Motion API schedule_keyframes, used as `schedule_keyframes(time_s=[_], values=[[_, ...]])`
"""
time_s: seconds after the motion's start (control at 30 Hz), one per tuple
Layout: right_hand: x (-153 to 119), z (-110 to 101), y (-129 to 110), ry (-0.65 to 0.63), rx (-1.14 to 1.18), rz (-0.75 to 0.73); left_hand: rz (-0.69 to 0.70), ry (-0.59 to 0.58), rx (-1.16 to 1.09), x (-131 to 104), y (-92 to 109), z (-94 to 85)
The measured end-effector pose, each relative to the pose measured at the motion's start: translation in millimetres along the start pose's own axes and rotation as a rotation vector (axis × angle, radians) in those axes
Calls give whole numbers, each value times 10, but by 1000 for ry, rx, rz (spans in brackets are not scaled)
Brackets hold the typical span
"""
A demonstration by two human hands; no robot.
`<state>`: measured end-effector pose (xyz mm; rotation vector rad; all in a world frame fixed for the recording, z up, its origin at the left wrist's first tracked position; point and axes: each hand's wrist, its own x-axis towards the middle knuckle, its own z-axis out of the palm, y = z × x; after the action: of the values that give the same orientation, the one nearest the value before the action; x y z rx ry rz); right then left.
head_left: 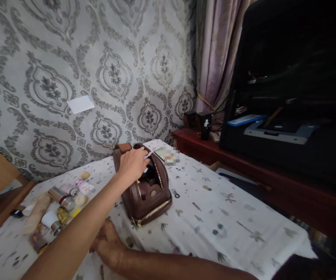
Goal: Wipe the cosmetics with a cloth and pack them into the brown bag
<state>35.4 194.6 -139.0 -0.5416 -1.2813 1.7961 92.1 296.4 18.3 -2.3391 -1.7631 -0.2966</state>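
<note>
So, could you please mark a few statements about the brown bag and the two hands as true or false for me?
1. The left hand is at the open top of the brown bag, holding something small and white. True.
2. The bag is zipped shut. False: its top is open, with items visible inside.
3. The right hand rests on the patterned tablecloth in front of the bag. True.
4. The cosmetics lie to the right of the bag. False: they lie to its left.
5. The bag is black. False: it is brown with a gold zip.
</note>
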Motion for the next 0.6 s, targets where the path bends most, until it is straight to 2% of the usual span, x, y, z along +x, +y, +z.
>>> schedule_keyframes(time_s=[0.1, 0.2, 0.3, 0.37, 0.47, 0.6], values=[[-7, -8, 16, 42, 47, 14, -8, 86, -72, -11, -52, -28], [-8, -15, 43, 47, 40, 25, 8, 280, -355, -90, -143, -136], [13, -22, 74, 55, 39, 21, 12, 506, -660, -301, -279, -259], [29, -27, 80, 59, 25, 14, -30, 603, -698, -520, -401, -281], [34, -25, 57, 33, -1, -15, -123, 605, -629, -923, -614, -163], [51, -25, 22, 66, 0, -24, -228, 476, -564, -1485, -909, 199]])
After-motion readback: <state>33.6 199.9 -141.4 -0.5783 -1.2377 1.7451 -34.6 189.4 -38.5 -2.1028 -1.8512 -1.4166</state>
